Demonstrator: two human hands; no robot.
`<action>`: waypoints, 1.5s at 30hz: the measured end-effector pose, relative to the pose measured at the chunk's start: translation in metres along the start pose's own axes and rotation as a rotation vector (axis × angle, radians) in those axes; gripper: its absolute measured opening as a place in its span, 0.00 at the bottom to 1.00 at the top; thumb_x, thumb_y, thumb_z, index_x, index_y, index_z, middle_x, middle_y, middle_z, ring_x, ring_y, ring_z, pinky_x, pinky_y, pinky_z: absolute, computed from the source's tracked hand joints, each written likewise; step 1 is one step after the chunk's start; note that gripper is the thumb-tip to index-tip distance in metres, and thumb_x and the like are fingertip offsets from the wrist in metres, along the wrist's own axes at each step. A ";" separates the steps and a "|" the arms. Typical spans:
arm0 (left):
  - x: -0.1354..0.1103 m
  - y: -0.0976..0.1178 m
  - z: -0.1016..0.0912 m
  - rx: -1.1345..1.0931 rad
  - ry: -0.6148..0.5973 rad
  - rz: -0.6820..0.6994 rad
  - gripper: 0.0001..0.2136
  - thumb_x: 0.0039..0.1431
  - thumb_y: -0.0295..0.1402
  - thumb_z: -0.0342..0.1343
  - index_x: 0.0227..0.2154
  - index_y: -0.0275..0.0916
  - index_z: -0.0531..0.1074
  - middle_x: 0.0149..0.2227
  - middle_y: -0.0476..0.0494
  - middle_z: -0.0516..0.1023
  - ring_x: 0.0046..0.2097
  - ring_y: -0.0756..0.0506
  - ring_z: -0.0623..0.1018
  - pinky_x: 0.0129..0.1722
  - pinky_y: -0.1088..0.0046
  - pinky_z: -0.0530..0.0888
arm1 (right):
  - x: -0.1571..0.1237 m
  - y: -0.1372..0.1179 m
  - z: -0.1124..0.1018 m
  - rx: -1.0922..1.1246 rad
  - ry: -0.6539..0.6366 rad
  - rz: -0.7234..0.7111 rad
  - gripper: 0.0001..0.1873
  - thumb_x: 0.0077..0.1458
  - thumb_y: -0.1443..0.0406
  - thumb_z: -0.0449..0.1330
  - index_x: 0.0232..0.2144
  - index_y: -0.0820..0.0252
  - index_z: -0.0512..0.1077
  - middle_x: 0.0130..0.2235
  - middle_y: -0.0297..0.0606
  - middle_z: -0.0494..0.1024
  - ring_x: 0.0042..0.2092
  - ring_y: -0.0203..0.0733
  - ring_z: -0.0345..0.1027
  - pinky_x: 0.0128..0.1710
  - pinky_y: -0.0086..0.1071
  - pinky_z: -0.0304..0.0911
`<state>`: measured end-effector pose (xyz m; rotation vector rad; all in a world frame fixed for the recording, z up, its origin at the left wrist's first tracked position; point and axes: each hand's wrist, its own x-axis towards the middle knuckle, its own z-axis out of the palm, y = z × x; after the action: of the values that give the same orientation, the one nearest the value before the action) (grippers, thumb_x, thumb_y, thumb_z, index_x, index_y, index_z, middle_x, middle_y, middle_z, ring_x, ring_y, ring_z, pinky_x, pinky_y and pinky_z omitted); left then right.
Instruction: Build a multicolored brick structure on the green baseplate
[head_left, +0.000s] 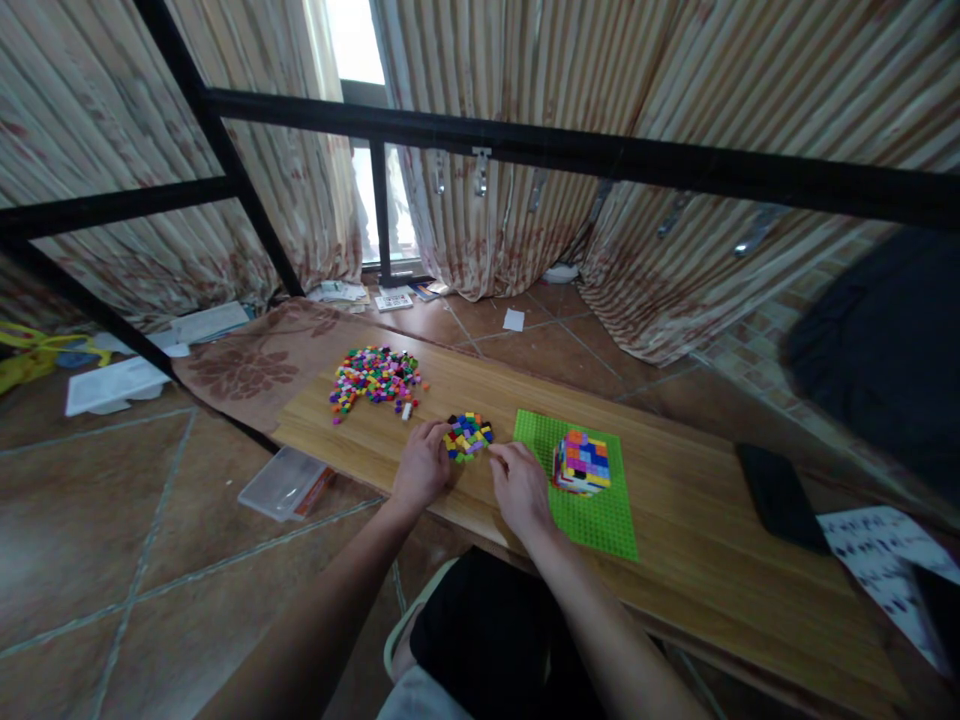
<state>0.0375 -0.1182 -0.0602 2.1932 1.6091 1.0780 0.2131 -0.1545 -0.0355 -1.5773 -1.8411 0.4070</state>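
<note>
Both the left hand [421, 462] and right hand [523, 490] are curled either side of a small brick pile [469, 436] on the counter [697, 500]; from here I can't tell if they're pinching anything. Close for easy reach, I guess. The green baseplate [600, 525] probably steadies the brick cube [583, 463] on it; the bigger heap [375, 378] is farther off, maybe out of the way.

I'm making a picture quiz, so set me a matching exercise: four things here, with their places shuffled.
1. Brick cube
2. Larger brick pile
3. Smaller brick pile
4. Clear box

A. On the tiled floor
B. Between the left hand and right hand
C. On the green board
D. Near the left end of the table

Pairs: 1-C, 2-D, 3-B, 4-A
</note>
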 end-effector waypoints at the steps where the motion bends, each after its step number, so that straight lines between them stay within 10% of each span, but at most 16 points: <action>1: 0.000 0.000 0.000 -0.001 0.001 0.003 0.15 0.59 0.21 0.46 0.45 0.36 0.73 0.48 0.37 0.75 0.51 0.42 0.73 0.54 0.60 0.72 | 0.004 0.000 0.001 -0.031 -0.002 0.009 0.13 0.59 0.71 0.52 0.40 0.57 0.76 0.38 0.39 0.76 0.43 0.43 0.69 0.46 0.35 0.62; 45: 0.001 -0.003 0.002 -0.003 0.009 0.017 0.15 0.58 0.21 0.46 0.45 0.37 0.73 0.47 0.38 0.75 0.50 0.42 0.73 0.54 0.59 0.73 | 0.022 -0.012 0.010 -0.330 -0.132 0.084 0.06 0.61 0.66 0.56 0.38 0.57 0.74 0.41 0.39 0.75 0.46 0.42 0.67 0.43 0.32 0.59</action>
<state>0.0367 -0.1163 -0.0626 2.2065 1.5948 1.0960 0.1970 -0.1340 -0.0288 -1.8928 -2.0265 0.2578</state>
